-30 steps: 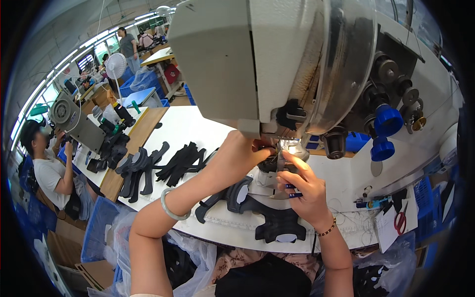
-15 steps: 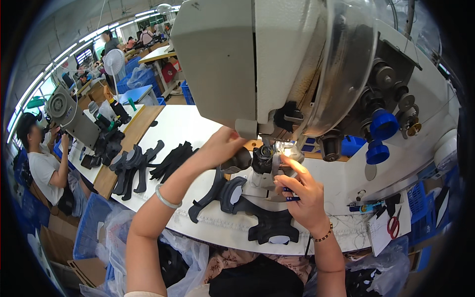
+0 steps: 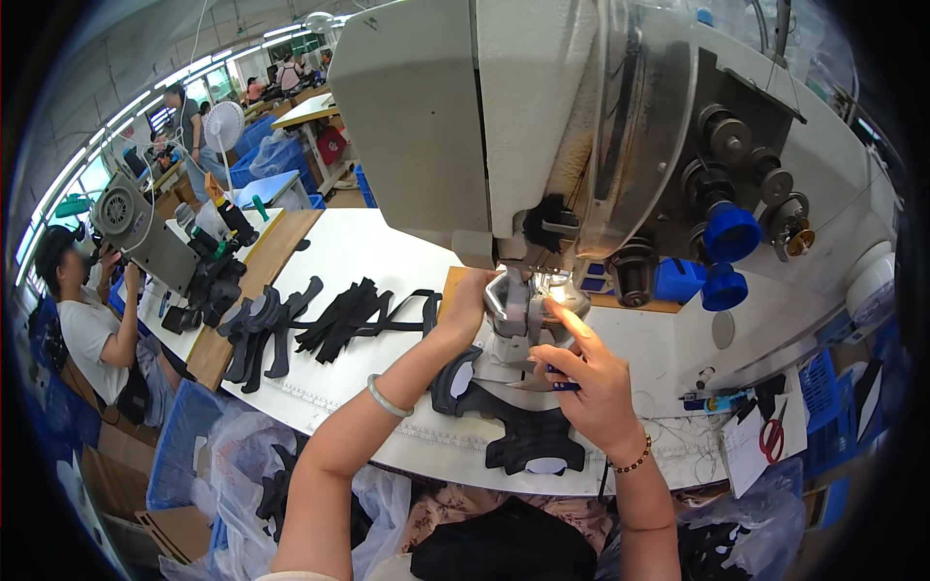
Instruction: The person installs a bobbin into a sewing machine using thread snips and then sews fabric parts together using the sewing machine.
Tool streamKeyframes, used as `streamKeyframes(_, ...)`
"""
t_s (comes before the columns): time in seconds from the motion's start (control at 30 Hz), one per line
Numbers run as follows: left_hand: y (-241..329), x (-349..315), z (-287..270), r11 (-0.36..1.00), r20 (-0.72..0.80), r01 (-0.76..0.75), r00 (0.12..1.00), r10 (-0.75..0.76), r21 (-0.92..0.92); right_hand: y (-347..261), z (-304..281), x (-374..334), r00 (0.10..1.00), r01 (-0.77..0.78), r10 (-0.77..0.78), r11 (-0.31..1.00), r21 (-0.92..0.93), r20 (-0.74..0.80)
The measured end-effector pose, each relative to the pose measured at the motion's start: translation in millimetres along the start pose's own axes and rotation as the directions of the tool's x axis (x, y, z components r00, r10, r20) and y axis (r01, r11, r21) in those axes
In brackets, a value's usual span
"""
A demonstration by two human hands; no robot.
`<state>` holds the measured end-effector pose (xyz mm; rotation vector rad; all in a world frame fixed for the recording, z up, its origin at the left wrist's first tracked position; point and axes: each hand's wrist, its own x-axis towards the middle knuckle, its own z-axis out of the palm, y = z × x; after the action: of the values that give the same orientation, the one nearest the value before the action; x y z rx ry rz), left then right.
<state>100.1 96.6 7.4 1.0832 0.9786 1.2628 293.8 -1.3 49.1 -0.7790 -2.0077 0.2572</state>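
1. When viewed from the head, left hand (image 3: pixel 467 302) just left of the lit needle area (image 3: pixel 554 286) of a bulky grey sewing machine (image 3: pixel 417 126), fingers bent; cannot tell how far open or whether gripping anything.
2. Right hand (image 3: pixel 596 376) just right of the light, index finger stretched toward it, other fingers curled around a slim blue tool (image 3: pixel 562 380).
3. Lying near of both hands on the white table (image 3: pixel 373 237): a dark padded piece (image 3: pixel 523 429) with pale ovals.
4. Looming over the far side and blocking much of the view: the machine's head, with blue knobs (image 3: pixel 731 232) at right.
5. Left on the table: black strips (image 3: pixel 341 315), then stacked dark pieces (image 3: pixel 266 324); farther left, a co-worker (image 3: pixel 97 334).
6. At right, red-handled scissors (image 3: pixel 772 441) near a blue basket (image 3: pixel 819 387); at near left, plastic bags (image 3: pixel 242 455).
7. Hidden: left fingertips; the padded piece's left end, behind the left forearm. Cut off: machine top, both forearms. Hard to make out: needle, lost in glare.
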Motion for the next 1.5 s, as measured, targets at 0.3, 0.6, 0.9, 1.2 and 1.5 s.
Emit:
streamKeyframes(0.3,38.5,-58.9,16.5,0.755,-0.221,-0.198,0.883,0.415,0.625,-4.3,0.3,-8.2,1.000,-0.020,0.016,0.985,-0.172,-0.022)
streamKeyframes(0.6,39.1,-127.2,45.5,0.987,0.002,-0.090,0.996,0.090,0.134,-9.3,-14.9,-14.8,0.973,-0.228,0.219,0.960,-0.160,-0.070)
streamKeyframes(0.9,15.9,-160.4,53.5,0.993,0.178,0.008,0.984,0.014,-0.122,-14.4,-21.2,-4.9,0.997,0.048,-0.073,0.835,-0.548,-0.023)
streamKeyframes(1.2,-5.3,-161.8,90.1,0.966,0.011,-0.190,0.982,0.191,0.177,-56.2,-102.3,-49.5,0.613,-0.416,0.331,0.907,0.062,-0.717)
streamKeyframes(1.5,-133.2,-152.2,251.1,0.363,0.614,-0.716,0.698,0.367,0.597,-57.5,-149.3,-196.1,0.211,-0.780,0.761,0.510,0.364,-0.614)
